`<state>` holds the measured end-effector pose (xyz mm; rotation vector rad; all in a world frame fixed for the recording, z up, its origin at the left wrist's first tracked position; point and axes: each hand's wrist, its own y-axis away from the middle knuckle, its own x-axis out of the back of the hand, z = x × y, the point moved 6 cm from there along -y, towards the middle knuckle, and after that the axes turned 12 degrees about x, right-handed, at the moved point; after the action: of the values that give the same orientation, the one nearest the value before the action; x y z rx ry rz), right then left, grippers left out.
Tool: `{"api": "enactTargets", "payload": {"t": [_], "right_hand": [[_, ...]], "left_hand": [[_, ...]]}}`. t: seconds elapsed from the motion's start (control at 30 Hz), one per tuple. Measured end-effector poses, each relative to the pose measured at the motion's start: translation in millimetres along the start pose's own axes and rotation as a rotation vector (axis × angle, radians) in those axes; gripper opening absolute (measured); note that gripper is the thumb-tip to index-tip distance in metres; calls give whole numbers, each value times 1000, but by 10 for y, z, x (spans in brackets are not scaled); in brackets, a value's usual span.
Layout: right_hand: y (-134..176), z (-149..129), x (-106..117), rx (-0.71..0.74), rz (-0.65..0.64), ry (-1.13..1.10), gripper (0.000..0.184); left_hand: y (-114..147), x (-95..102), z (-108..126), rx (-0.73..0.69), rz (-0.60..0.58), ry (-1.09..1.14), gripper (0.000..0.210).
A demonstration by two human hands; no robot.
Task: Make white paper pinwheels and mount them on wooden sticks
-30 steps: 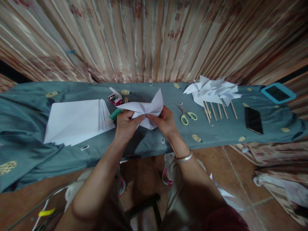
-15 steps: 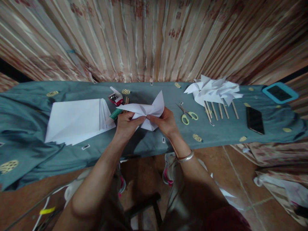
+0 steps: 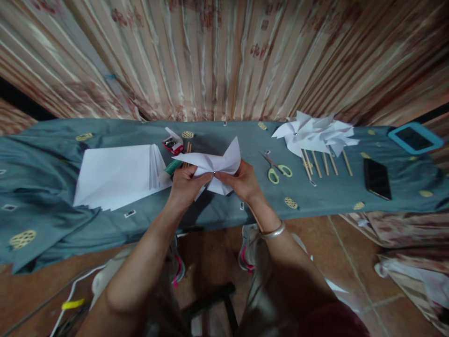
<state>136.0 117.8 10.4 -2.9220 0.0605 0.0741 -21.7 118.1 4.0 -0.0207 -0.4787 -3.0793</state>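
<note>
Both hands hold a white paper pinwheel above the middle of the cloth-covered table. My left hand grips its left side, thumb pressed by the centre. From the right, my right hand grips it too, its thumb meeting the other at a small shiny pin head. The blades curl outward; fingers behind the paper are hidden. Just beyond the left hand lie a green tube-like item, several wooden sticks and an open red and white box of small metal pins.
A stack of white paper sheets lies at the left. To the right are green-handled scissors, a pile of finished pinwheels on sticks, a black phone and a blue-framed device. A pleated curtain hangs behind the table.
The view has shifted slightly, so the table items sit a little further right. Both hands keep hold of the pinwheel, thumbs still at its centre.
</note>
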Motion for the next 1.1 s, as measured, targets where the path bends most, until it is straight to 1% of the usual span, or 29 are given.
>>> {"api": "enactTargets", "payload": {"t": [0.07, 0.13, 0.2, 0.23, 0.3, 0.33, 0.4, 0.47, 0.53, 0.63, 0.73, 0.93, 1.0, 1.1], "right_hand": [[-11, 12, 15, 3, 17, -1, 41], [-33, 11, 79, 5, 36, 2, 39], [-62, -15, 208, 14, 75, 15, 38], [-73, -36, 297, 21, 113, 25, 38], [-80, -75, 484, 22, 195, 48, 39], [-76, -87, 556, 13, 216, 49, 40], [-57, -99, 646, -9, 215, 45, 42], [-30, -104, 680, -24, 193, 43, 43], [-4, -106, 689, -34, 184, 43, 43], [21, -109, 694, -53, 207, 33, 44], [30, -115, 699, -77, 224, 17, 46], [47, -127, 733, -87, 215, 57, 48], [52, -127, 738, -83, 208, 60, 48], [62, -132, 746, -80, 239, 16, 47]], "left_hand": [[13, -10, 29, -1, -32, 16, 26], [22, 17, 80, -9, -54, 71, 33], [16, 117, 129, -24, -22, 123, 41], [7, 195, 143, -33, 19, 124, 43], [-13, 371, 168, -88, 125, 37, 41], [-24, 440, 174, -124, 159, -51, 38], [-42, 517, 183, -220, 207, -316, 29], [-51, 488, 168, -316, 196, -616, 23], [-47, 411, 140, -390, 184, -867, 24], [-35, 288, 106, -437, 169, -1103, 30], [-35, 228, 108, -444, 181, -1189, 32], [-29, 221, 90, -418, 207, -1235, 35], [8, 219, 79, -391, 204, -1238, 35], [69, 207, 69, -323, 187, -1278, 29]]}}
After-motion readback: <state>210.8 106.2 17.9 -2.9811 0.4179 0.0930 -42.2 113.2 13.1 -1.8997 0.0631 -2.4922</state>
